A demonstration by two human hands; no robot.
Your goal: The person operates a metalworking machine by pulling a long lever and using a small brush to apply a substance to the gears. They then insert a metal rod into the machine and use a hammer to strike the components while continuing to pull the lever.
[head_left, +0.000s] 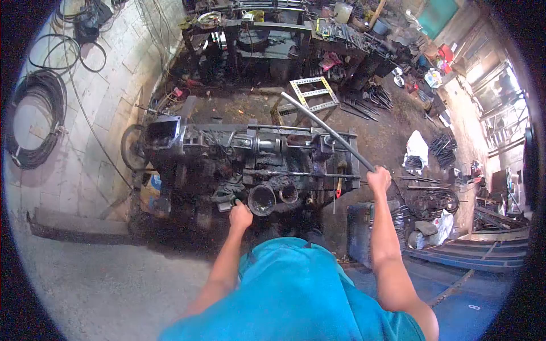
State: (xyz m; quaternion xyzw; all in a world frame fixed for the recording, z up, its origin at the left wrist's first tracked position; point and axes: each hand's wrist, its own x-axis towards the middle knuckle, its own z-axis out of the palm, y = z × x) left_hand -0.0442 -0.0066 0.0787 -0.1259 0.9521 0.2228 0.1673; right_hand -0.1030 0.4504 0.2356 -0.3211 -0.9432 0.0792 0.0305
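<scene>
My right hand [379,181] is wrapped round the lower end of a long grey metal bar [330,132]. The bar slants up and left over the right part of a dark, greasy machine [278,149] with rails and a central cylinder. My left hand [240,215] is closed at the machine's near side, beside a crumpled grey rag [229,190] and a small pale block [225,207]. What its fingers hold is hidden. Just right of that hand sits a round, open-mouthed metal container [262,200], with a smaller one [289,195] beside it.
A yellow and white step stool [314,94] stands behind the machine. A workbench [273,25] loaded with parts runs along the back. Bundles of dark rods [443,150] and a white sack [416,150] lie on the floor at right. Coiled cable [57,108] hangs on the left wall.
</scene>
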